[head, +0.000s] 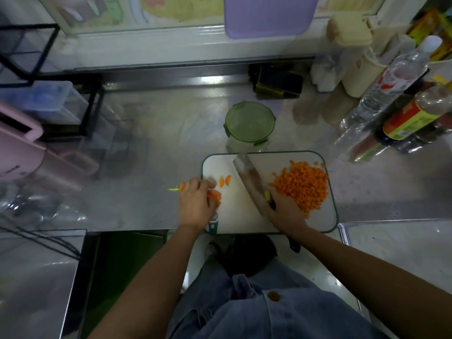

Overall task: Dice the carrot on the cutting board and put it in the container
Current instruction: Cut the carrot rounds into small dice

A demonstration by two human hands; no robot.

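Observation:
A white cutting board [244, 216] with a green rim lies at the counter's front edge. A heap of diced carrot [303, 185] covers its right side. Two thin carrot slices [225, 181] lie near its upper left. My left hand [195, 204] grips a bunch of carrot pieces [215, 195] at the board's left edge. The carrot's top with a green stem [177, 188] lies just off the board. My right hand [285, 211] holds a knife [249, 178], its blade lying slantwise over the board. A round container with a green lid [249, 123] stands just behind the board.
Bottles [391, 84] and a cream jug [354, 69] crowd the right back of the steel counter. A black sponge holder [278, 81] sits at the back wall. A pink appliance [17, 152] and a black wire rack [49, 69] stand on the left.

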